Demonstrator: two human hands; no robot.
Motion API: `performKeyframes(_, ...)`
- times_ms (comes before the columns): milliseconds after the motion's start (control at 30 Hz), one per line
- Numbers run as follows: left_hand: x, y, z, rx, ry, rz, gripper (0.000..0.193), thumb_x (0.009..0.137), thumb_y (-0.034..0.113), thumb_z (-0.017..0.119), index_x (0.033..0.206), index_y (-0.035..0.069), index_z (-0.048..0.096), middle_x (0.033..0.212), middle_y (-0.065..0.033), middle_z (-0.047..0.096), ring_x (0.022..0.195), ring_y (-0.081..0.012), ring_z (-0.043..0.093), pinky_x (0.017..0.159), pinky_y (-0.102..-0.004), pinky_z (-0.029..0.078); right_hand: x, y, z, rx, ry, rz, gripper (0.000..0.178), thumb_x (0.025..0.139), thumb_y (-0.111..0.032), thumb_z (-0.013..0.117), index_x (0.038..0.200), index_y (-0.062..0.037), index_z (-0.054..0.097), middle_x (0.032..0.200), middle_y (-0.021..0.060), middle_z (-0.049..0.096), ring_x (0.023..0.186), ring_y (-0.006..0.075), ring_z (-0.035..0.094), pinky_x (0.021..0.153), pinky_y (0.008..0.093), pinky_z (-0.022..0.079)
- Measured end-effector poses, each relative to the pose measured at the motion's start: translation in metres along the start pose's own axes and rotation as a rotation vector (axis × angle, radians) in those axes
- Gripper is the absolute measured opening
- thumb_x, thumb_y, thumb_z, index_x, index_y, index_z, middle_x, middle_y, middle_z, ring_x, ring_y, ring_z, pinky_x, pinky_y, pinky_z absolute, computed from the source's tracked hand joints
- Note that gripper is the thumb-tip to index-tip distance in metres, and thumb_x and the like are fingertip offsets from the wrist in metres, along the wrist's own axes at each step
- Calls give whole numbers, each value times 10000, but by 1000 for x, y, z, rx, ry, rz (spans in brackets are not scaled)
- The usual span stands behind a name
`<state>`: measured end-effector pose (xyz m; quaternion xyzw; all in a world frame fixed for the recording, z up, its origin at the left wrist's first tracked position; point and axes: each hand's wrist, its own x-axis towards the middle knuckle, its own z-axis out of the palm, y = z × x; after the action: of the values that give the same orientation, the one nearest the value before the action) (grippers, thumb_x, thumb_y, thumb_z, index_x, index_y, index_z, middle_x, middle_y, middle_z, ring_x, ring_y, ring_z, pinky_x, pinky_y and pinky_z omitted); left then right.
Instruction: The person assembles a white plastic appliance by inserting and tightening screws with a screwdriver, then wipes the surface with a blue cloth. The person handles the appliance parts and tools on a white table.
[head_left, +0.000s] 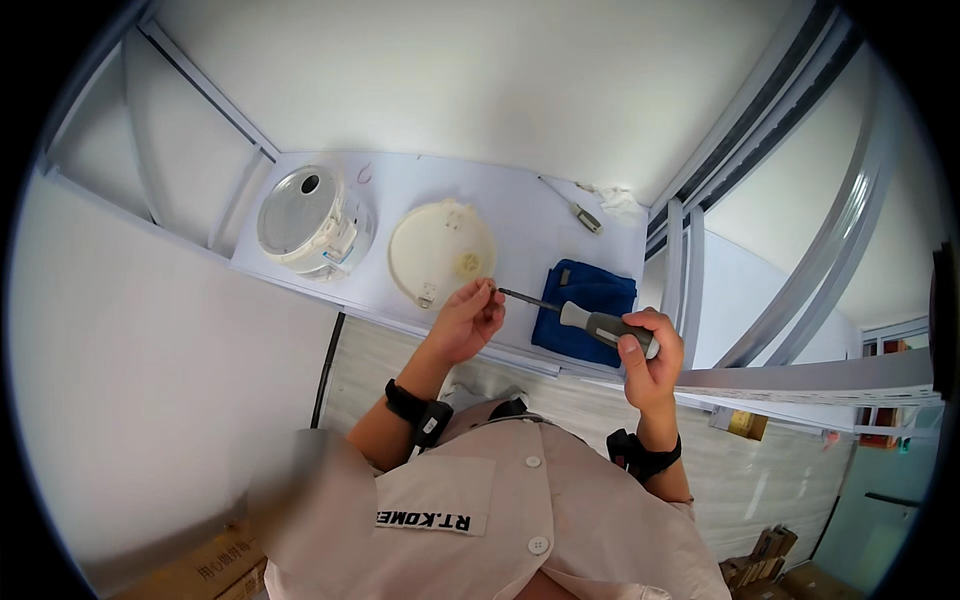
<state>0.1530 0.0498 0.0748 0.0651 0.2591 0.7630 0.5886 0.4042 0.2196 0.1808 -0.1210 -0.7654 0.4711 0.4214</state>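
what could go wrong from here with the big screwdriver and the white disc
The big screwdriver, held in the right grip, points its tip at the left grip, so a slip might jab it. The white disc lies near the front edge of the table, close to the left grip, so a knock could perhaps push it off.

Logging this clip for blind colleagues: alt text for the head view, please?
The right hand holds a screwdriver, its tip near the left hand. On a white table sit a lidded bucket, cream disc, blue cloth and second screwdriver.
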Motion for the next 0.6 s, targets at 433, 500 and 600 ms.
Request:
performKeyframes(433, 12, -1, 0, 23, -71, -23, 100, 1114, 206, 598, 1145, 112, 611, 1039, -43, 715, 877, -139, 659, 789, -262, 524, 0, 1, -4, 43, 21, 23, 252, 997, -206, 744, 1107, 5, 661, 820, 63, 613, 721, 125, 537, 636, 280, 409)
performKeyframes(500, 13, -1, 0, 22, -89, -13, 98, 1113, 204, 600, 1145, 111, 614, 1044, -48, 723, 878, -141, 664, 788, -265, 524, 1, 1, -5, 29, 11, 22, 250, 993, -203, 748, 1104, 4, 661, 827, 69, 622, 723, 134, 542, 638, 285, 415)
performKeyframes(600, 13, 0, 2, 56, -34, -3, 98, 1112, 202, 603, 1150, 112, 618, 1052, -52, 729, 873, -138, 668, 766, -260, 517, 5, 2, -6, -14, -18, -3, 245, 976, -185, 760, 1098, 3, 660, 842, 82, 636, 725, 159, 550, 641, 297, 424)
